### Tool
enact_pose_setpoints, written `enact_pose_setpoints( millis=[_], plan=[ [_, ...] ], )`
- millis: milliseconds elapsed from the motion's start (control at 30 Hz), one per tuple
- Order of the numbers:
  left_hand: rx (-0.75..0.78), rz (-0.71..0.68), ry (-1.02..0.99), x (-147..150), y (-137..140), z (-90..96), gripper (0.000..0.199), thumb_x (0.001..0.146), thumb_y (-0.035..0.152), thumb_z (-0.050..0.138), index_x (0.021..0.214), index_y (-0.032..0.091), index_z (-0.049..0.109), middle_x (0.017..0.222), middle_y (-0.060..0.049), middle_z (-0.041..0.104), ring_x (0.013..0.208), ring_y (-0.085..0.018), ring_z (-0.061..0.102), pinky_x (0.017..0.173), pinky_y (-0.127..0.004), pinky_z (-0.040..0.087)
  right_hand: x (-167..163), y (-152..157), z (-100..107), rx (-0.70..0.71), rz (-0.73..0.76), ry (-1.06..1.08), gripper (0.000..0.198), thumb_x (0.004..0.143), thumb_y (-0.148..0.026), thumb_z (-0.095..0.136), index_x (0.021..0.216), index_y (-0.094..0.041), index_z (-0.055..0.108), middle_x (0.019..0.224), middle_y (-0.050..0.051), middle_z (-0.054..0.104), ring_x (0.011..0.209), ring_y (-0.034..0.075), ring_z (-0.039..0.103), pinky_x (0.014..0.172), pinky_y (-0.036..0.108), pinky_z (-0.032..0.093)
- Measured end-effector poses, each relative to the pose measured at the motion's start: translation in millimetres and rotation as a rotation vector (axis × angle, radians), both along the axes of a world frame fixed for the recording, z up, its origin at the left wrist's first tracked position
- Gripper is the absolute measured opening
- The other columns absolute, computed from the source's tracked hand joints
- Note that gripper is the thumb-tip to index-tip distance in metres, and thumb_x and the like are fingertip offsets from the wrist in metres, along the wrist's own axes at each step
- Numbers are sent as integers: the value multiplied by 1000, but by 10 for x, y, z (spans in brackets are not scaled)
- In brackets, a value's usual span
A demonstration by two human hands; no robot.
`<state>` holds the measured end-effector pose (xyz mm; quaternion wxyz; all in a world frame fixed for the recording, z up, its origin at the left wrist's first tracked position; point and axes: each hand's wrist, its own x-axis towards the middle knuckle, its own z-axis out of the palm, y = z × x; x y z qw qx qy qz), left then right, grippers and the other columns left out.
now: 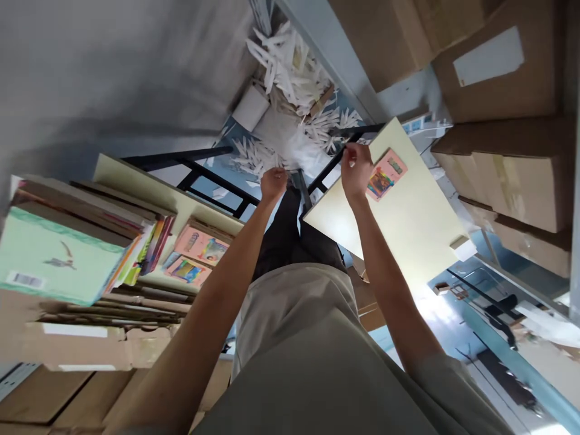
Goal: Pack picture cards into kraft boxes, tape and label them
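My left hand hangs in front of my legs with its fingers curled closed. If anything is in it, I cannot make it out. Over the left edge of the right-hand pale table is my right hand, its fingers bent together in a pinch. Whatever those fingertips hold, if anything, is too small to name. Close beside that hand a pink picture booklet or pack lies on the tabletop. On the left-hand pale table lie more pink packs, apart from my left hand.
A stack of books stands at the left above cardboard boxes. White paper strips are heaped on the floor ahead. Large cartons fill a shelf on the right. A small white block sits at the right table's corner.
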<state>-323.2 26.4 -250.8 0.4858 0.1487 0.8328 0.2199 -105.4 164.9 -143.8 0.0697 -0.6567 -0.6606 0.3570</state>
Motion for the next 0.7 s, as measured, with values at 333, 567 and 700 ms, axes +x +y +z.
enact_pose_setpoints(
  millis=[333,567,700],
  plan=[
    [-66,84,-98,-29,181,-773,13,94,12,76,98,21,84,117,-14,89,126,-37,83,123,-50,58,-842,738,-1321,-279,464,-404,39,111,-1,59,141,-7,83,146,20,84,148,30,77,137,45,52],
    [-119,294,-171,115,219,-2091,11,86,12,79,88,23,77,100,-12,87,121,-37,81,120,-54,58,-833,765,-2899,-412,473,-445,31,97,-4,74,124,-12,89,130,18,88,144,39,79,137,61,55],
    [-112,359,-184,172,186,-3134,15,85,10,82,93,21,76,105,-14,86,128,-37,79,124,-53,56,-756,682,-3802,-478,543,-506,34,101,-7,71,131,-11,86,136,20,86,146,41,78,136,58,57]
  ],
)
